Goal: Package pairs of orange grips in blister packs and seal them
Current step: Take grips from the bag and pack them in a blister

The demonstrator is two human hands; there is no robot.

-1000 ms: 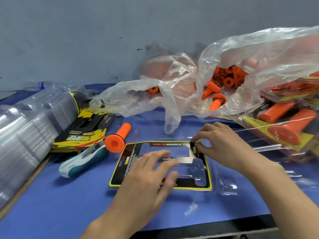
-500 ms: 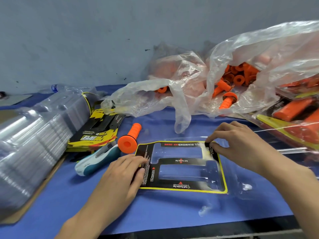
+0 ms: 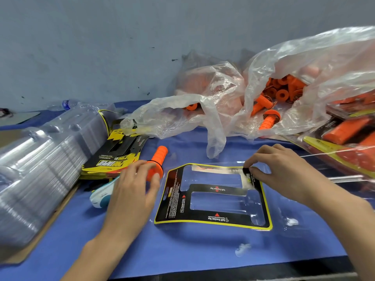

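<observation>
**A:** Head view: what are our hands holding?

**B:** Our left hand [image 3: 132, 191] curls round the flanged end of a loose orange grip [image 3: 160, 155], just left of the printed card [image 3: 213, 219]. Our right hand [image 3: 284, 171] pinches the card's far right corner, probably to steady it.

**A:** Room to move?

**B:** The card's cut-outs lie uncovered. A teal-and-white hand tool [image 3: 101, 196] and blister stack [image 3: 40, 159] crowd our left, and the table [image 3: 192, 246] edge is near.

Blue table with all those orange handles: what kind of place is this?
Probably a packing bench in a small factory or workshop: a plastic bag of loose orange grips, a big stack of clear blister shells, and printed backing cards.
</observation>
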